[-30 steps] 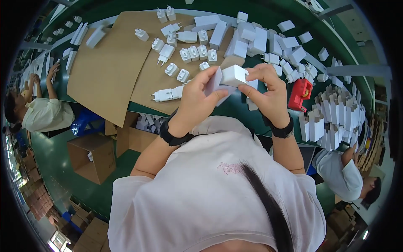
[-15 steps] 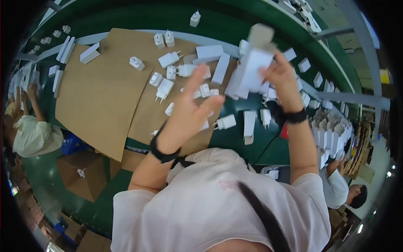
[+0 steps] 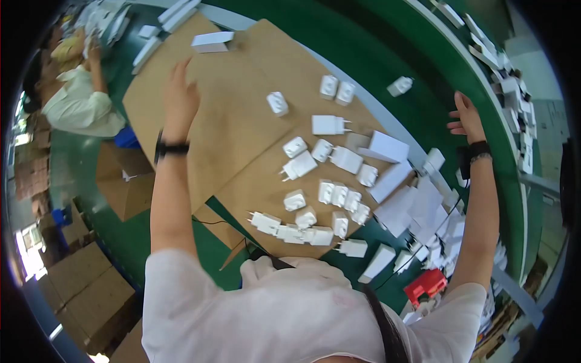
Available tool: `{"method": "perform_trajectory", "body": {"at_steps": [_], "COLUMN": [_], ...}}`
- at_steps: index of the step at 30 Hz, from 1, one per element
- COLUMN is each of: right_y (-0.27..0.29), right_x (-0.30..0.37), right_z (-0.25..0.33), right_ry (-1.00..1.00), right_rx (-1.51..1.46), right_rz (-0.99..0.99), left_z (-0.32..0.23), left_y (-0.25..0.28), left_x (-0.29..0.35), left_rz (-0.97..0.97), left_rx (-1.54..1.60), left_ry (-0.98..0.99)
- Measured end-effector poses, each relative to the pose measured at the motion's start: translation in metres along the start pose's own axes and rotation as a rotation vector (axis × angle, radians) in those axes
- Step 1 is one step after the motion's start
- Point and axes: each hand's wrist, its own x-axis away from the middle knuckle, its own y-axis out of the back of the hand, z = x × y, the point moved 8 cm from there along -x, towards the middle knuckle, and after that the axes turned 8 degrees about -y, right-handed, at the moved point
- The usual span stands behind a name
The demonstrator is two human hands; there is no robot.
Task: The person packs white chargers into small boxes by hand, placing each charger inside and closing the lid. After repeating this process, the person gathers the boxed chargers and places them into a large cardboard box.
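Note:
My left hand (image 3: 183,100) is stretched out over the left part of the brown cardboard sheet (image 3: 233,130), its fingers extended and nothing in them. Beyond its fingertips a white carton (image 3: 212,42) lies on its side at the far edge of the sheet. Out over the green conveyor belt (image 3: 339,33) at the right hangs my right hand (image 3: 468,122), fingers apart and empty. A single white charger (image 3: 400,86) is the thing closest to it on the belt. Several white plug chargers (image 3: 299,165) are scattered between my arms, some with prongs showing.
A heap of flat white cartons (image 3: 396,209) lies at the right, beside a red object (image 3: 425,285) and a thin black cable. At the far left a co-worker in a pale top (image 3: 78,109) handles white items. A brown cardboard box (image 3: 124,187) stands below the left table edge.
The view has turned, so the table appears rotated. My right hand has let go of the white carton and moved out over the belt. My left hand has moved left, away from the chargers.

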Motion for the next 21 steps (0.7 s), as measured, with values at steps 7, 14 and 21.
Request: {"method": "perform_trajectory", "body": {"at_steps": [7,14,21], "right_y": [-0.111,-0.105,-0.111], "right_x": [-0.032,0.006,0.003], "right_z": [-0.006,0.039,0.019], "right_ry": [-0.394,-0.28,-0.206], "right_rx": [-0.144,-0.045,-0.162], "right_rz": [0.759,0.816,0.861], "left_z": [0.052,0.034,-0.061], "left_y": [-0.122,-0.054,0.038], "left_x": [-0.099,-0.066,0.035], "left_rz": [0.367,0.216,0.256], "left_rx": [-0.306,-0.049,0.843], "left_ry": [-0.124,0.045,0.432]}}
